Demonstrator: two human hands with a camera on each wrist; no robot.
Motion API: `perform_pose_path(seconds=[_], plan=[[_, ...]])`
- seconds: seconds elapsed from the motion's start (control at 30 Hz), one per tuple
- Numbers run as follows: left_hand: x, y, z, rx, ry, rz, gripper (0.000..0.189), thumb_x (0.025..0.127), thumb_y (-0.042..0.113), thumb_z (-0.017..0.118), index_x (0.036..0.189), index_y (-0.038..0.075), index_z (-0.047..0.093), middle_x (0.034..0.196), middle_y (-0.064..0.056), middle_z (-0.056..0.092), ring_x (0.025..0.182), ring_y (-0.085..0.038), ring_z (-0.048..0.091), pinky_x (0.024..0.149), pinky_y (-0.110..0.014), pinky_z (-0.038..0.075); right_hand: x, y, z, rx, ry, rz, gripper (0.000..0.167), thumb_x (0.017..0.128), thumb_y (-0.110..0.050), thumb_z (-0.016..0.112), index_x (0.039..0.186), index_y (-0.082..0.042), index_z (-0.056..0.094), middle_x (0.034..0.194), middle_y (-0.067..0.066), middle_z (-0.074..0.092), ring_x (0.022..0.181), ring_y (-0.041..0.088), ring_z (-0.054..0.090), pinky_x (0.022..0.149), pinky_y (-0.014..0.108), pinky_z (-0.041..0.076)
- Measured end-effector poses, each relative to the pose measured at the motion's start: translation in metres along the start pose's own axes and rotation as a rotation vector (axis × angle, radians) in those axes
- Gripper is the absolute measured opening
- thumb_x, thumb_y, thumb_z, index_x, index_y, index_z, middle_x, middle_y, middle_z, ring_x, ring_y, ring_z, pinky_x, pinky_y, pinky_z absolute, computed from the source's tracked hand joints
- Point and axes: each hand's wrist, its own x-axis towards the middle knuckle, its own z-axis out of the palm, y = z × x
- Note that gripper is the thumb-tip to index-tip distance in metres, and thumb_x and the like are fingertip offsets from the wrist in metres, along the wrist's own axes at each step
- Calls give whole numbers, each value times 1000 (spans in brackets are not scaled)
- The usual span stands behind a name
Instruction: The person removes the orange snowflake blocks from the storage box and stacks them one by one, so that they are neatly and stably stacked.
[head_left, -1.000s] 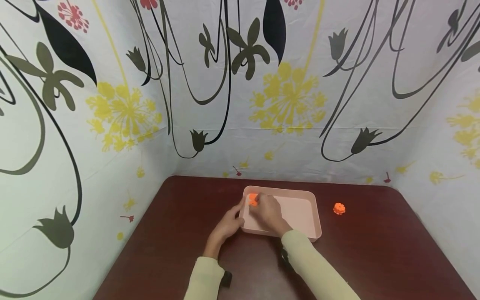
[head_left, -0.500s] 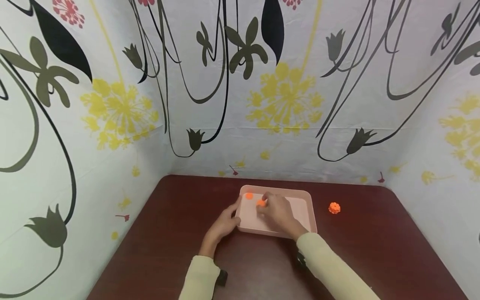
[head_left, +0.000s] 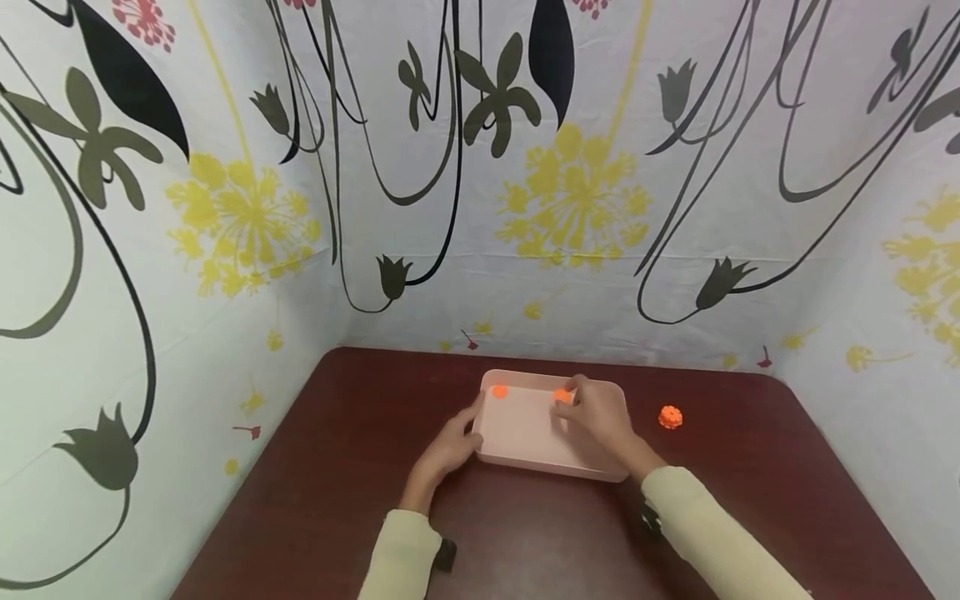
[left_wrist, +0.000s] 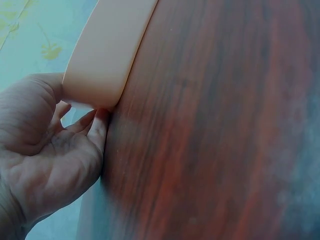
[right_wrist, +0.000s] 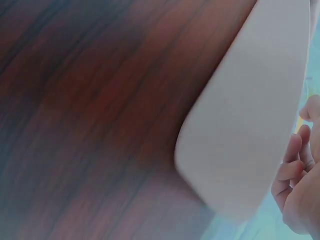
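Note:
A shallow pale pink tray (head_left: pixel 517 433) sits on the dark table. My left hand (head_left: pixel 450 446) holds its left end, and the left wrist view shows the thumb against the tray's wall with the fingers curled beside the corner. Over the tray's back right part, my right hand (head_left: pixel 600 412) pinches a small flat orange piece (head_left: pixel 562 396) between thumb and fingertips. Another orange disc (head_left: pixel 499 391) lies in the tray's back left corner. In the right wrist view, the tray wall hides what the right fingers (right_wrist: pixel 292 172) hold.
To the right of the tray, a small orange cluster with a scalloped outline (head_left: pixel 671 417) rests on the reddish-brown table (head_left: pixel 360 417). A flower-patterned cloth (head_left: pixel 435 233) hangs behind the table and along both sides.
My right hand has moved right across the tray with one orange piece, away from the disc in the back left corner. The left hand keeps its place at the tray's left end.

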Motion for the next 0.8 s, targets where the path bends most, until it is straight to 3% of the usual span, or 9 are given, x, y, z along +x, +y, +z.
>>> perform_pose_path(seconds=[0.3,0.53,0.8], plan=[[2,1,4,6,12,6,86,93,2,50,169,31,24,176,-2,29,161,-27,27,119,-51,34,-15,43,-18,101,53,31,38,88,-34,83,116,-9,72,74,-2,67,60,12,54,55,31,43],[2,3,8,13,-2,6,88,92,1,50,169,33,22,176,-2,27,157,-26,33,107,-49,37,-31,80,-30,67,133,26,36,88,-29,81,115,-8,71,68,-3,61,53,11,46,49,28,35],[-3,1,4,-8,44,2,88,90,1,52,169,31,27,175,-7,29,161,-29,29,120,-53,32,-36,107,-45,6,158,85,35,88,-29,81,112,-6,71,69,-2,63,57,12,49,52,29,36]])
